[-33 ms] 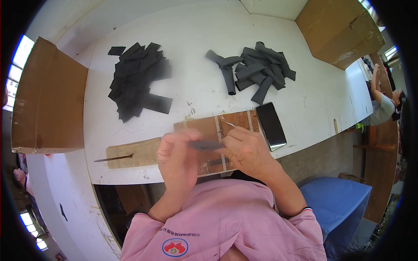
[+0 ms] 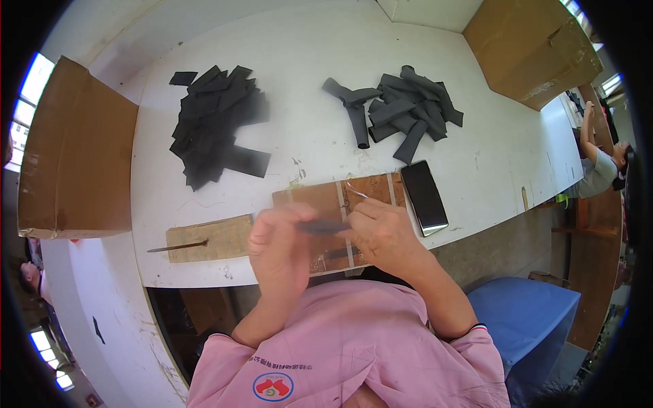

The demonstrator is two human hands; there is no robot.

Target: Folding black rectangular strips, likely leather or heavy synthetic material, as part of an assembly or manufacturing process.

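Observation:
A small dark grey fabric-like strip [image 2: 323, 227] spans the gap between my hands, blurred by motion. My left hand [image 2: 275, 248] pinches its left end between thumb and fingers. My right hand [image 2: 386, 234] is closed on its right end. From the top of the right fist pokes a thin, pale, slightly curved tool [image 2: 356, 191], its grip hidden by the fingers. Below both hands lies a brown board [image 2: 306, 197] with pale bands across it. Another dark piece [image 2: 335, 253] shows on that board, partly covered.
Flat black pieces [image 2: 214, 122] are heaped at the far left, and rolled black tubes [image 2: 408, 105] at the far right. A black phone [image 2: 423, 197] lies right of the board. Left sits a wooden block [image 2: 224, 234] with a pointed metal spike [image 2: 180, 247]. Cardboard boxes [image 2: 81, 149] flank the white table [image 2: 292, 75].

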